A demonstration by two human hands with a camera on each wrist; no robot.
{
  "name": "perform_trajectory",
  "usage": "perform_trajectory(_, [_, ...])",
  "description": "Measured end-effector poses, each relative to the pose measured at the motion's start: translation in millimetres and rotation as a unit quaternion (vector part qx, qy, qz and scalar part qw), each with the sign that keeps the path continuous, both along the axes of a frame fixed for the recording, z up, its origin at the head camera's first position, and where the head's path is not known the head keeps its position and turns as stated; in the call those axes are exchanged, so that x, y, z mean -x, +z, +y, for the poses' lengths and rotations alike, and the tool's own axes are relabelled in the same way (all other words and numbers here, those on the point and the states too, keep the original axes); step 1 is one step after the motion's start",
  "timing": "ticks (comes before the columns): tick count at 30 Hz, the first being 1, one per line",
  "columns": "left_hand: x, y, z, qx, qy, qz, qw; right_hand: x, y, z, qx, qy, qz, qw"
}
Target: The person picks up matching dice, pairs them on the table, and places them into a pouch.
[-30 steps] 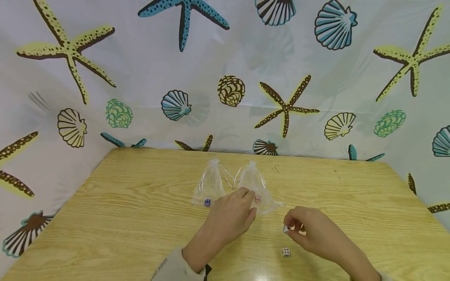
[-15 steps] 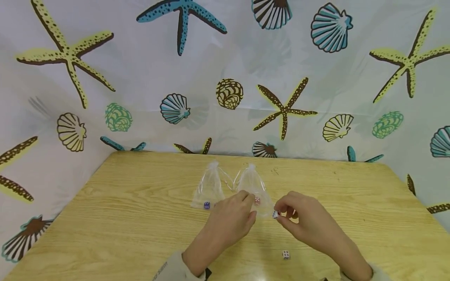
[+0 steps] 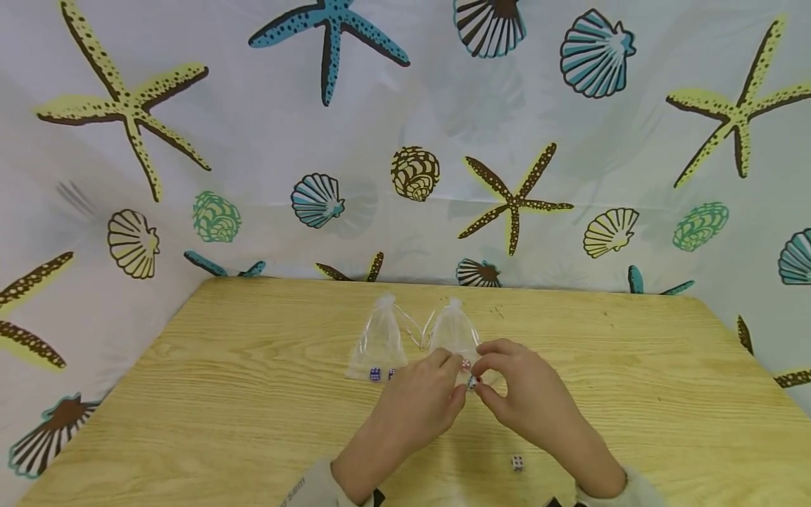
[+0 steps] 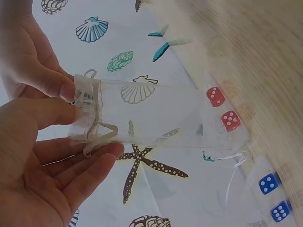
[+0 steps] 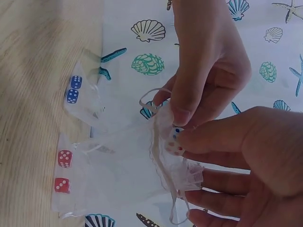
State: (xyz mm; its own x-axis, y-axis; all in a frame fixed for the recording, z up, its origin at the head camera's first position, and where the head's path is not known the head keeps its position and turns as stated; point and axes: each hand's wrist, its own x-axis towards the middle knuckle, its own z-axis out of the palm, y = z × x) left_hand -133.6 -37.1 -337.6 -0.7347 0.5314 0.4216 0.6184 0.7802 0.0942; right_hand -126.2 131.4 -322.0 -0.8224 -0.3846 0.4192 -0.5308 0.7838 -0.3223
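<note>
My left hand (image 3: 418, 394) holds a sheer white drawstring bag (image 4: 151, 113) by its gathered mouth, where the beige cord loops show. Between thumb and fingertips, my right hand (image 3: 529, 391) pinches a white die (image 3: 472, 382) with coloured dots, right at that mouth; in the right wrist view sheer fabric partly veils it. Both hands almost meet there. The bag's lower end overlaps two red dice (image 5: 63, 171) in another sheer bag (image 3: 453, 327) lying behind. Left of that, a similar bag (image 3: 380, 338) contains two blue dice (image 5: 74, 89). Nearer me lies a second white die (image 3: 517, 462).
The wood-grain table (image 3: 241, 352) extends to both sides of the hands. A white cloth (image 3: 253, 141) printed with shells and starfish hangs behind it and along its sides. Thin drawstrings (image 3: 418, 334) trail between the two lying bags.
My right hand has carried the pinched white die leftward and away from me, up to the left fingertips. The left hand has stayed about where it was, and so has the other white die.
</note>
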Motion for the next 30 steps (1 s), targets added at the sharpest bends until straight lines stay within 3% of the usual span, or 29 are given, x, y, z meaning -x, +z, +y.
perform_trajectory(6, [-0.6,-0.8,2.1,-0.003,0.002,0.009,1.0,-1.9,-2.0,-1.7,-0.034,-0.013,0.015,0.999])
perform_trajectory(11, [-1.6,1.7,1.3,0.007,-0.001,-0.021,0.9998,-2.1,-2.9,0.6,-0.051,-0.018,0.015,0.998])
perform_trajectory(30, [-1.5,5.1,0.2,0.007,0.001,-0.029,0.9995,-1.2,-5.1,5.2,-0.034,-0.009,0.032,0.999])
